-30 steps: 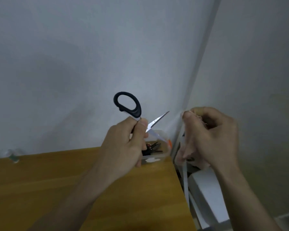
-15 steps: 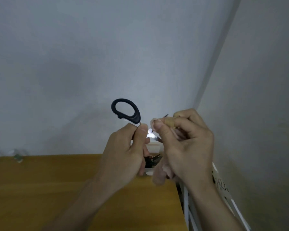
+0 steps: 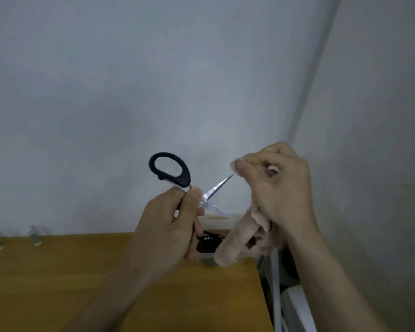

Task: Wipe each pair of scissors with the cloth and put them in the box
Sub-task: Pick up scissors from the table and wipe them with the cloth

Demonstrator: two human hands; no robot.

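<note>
Scissors: black-handled steel scissors (image 3: pixel 177 180), blades splayed, lying up-right toward the cloth.
Left hand (image 3: pixel 170 226): fingers clamping the handle.
Right hand (image 3: pixel 278 188): nearer the tip, gripping the pale pink cloth (image 3: pixel 237 240).
Box: clear plastic box (image 3: pixel 209 256) sitting below on the wooden bench (image 3: pixel 82 271), seemingly holding dark scissors.

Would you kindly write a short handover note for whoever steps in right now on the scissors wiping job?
Left hand: grips the black-handled scissors by the lower handle, raised above the table, blades open and pointing right.
Right hand: holds the pinkish cloth, pinched at the top beside the upper blade tip, the rest hanging down.
Box: clear, at the table's far right corner, behind the hands; dark scissors already lie inside it.
Done: some pairs are boxed; how many cannot be told.
Left: finish wiping this pair, then put it in the box. No other loose scissors are in view.
</note>
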